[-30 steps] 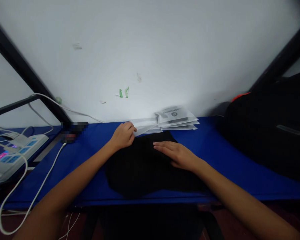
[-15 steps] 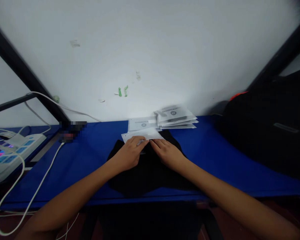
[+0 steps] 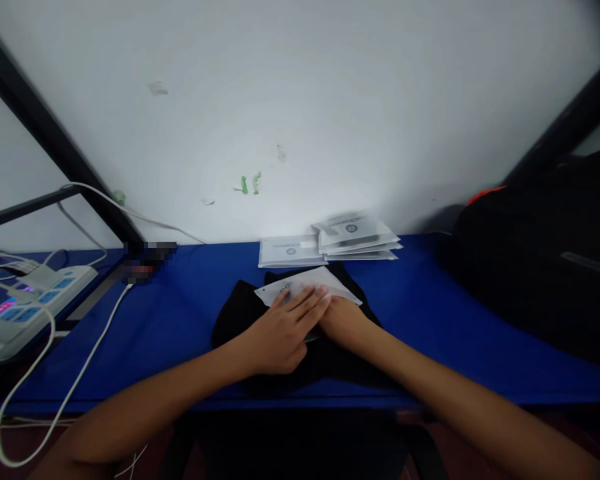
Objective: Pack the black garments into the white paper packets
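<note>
A frosted white plastic pouch [image 3: 305, 285] with dark printing lies tilted on a heap of black cloth [image 3: 235, 310]. My left hand [image 3: 287, 330] presses on it from above, fingers stretched out and lying flat over its near part. From the right, my right hand [image 3: 345, 320] meets the pouch. Its fingers disappear under my left hand and the pouch's edge, so I cannot tell whether they are inside the pouch or only beneath it.
More printed white pouches [image 3: 357, 233] lie stacked by the wall, with a flat pouch [image 3: 290, 253] beside them. A large black bag [image 3: 540, 267] is at the right. At the left sit a power strip [image 3: 45, 300] and a white cable [image 3: 93, 353] on the blue table [image 3: 170, 333].
Both hands have come closer together over the pouch. The left has gone from pinching the pouch's edge to lying flat on it. The pouch has shifted right and nearer me.
</note>
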The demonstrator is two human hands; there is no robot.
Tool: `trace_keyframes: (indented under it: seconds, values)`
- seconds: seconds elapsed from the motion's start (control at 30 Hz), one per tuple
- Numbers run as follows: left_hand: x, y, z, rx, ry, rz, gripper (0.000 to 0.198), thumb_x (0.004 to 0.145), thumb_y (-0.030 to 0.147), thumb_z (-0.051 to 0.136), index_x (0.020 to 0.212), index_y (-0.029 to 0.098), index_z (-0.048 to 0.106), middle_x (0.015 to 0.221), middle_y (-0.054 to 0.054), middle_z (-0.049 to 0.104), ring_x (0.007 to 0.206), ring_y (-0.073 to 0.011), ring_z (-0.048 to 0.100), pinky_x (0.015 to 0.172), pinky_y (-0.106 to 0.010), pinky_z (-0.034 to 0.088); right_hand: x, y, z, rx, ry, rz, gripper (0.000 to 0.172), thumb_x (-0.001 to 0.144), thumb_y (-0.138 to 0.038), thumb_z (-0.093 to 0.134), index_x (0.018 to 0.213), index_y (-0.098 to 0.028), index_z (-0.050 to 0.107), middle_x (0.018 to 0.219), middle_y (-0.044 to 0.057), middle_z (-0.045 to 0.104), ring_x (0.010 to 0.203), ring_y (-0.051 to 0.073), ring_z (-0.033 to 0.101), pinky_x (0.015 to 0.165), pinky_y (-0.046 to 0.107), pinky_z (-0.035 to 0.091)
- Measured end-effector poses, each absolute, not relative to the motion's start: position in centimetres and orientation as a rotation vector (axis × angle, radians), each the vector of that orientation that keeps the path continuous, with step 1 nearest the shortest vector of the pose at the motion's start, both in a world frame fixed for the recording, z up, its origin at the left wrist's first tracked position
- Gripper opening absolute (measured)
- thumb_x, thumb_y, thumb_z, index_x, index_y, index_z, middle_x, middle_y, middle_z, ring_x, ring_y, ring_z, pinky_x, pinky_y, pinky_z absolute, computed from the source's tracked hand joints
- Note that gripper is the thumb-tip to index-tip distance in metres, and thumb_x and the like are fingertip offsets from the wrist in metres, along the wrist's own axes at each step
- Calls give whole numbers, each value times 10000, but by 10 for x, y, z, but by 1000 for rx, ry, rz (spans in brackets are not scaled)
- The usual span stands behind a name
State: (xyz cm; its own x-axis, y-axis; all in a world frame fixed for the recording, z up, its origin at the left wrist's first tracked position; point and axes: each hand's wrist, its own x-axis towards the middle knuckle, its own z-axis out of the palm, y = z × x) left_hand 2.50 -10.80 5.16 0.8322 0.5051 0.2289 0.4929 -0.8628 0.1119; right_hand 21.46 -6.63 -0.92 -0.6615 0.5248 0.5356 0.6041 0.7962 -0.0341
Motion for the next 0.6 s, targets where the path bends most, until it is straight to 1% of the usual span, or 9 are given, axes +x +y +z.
trace_keyframes:
  seconds: [0.07,0.13,0.2,0.27,0.33,0.4,0.47,0.53,0.6]
  values:
    - [21,-104,52,2943,793,443,851,846,183,530,1539,112,41,1603,-188,151,1485,-312,152,1167,-532,273,216,-68,-1,-885,-2565,-207,319,798,-61,515,1074,-91,673,938,180,738,788,262,709,701,345,555]
    - [15,-98,52,2951,731,504,818,870,230,581,1531,123,112,1588,-196,206,1471,-307,208,1160,-499,311,219,-71,10,-949,-2634,-172,292,804,-110,542,1068,-90,667,934,169,736,791,253,703,691,340,554]
    - [9,-94,52,2973,669,610,715,888,199,579,1504,156,219,1528,-186,350,1417,-293,337,1125,-477,374,222,-73,21,-984,-2671,-136,250,811,-162,579,1035,-95,665,901,150,729,782,247,693,688,344,554]
    - [4,-91,52,2965,677,794,564,904,149,543,1434,172,352,1356,-165,538,1263,-269,514,1034,-453,467,226,-74,30,-937,-2644,-160,226,835,-199,605,1027,-89,654,898,147,712,815,254,681,721,367,558]
    - [0,-88,53,2909,732,1029,385,904,116,523,1285,165,493,1102,-119,652,1037,-232,621,909,-413,535,231,-74,36,-831,-2529,-245,238,887,-238,592,1070,-92,632,948,158,697,888,264,667,771,398,560]
    - [-2,-87,53,2840,765,1220,215,900,90,514,1090,171,572,926,-68,673,885,-198,635,818,-372,551,235,-74,41,-735,-2364,-328,274,925,-265,567,1153,-116,596,1026,161,686,965,262,650,816,412,556]
    - [-2,-86,53,2784,755,1328,152,907,75,502,974,183,586,881,-42,686,844,-171,636,785,-339,546,237,-76,43,-645,-2202,-396,332,921,-258,580,1236,-156,555,1076,146,685,1006,258,641,837,419,552]
    - [0,-87,54,2757,721,1351,160,923,81,495,981,186,600,926,-40,708,866,-156,652,791,-321,545,236,-80,45,-544,-2110,-440,422,889,-254,629,1292,-185,524,1088,125,693,1017,254,641,856,429,546]
    - [4,-89,54,2767,684,1355,161,934,95,498,1004,180,616,945,-49,720,872,-156,667,791,-316,552,232,-84,45,-451,-2107,-466,458,861,-264,672,1292,-197,531,1064,104,709,1003,243,647,880,430,538]
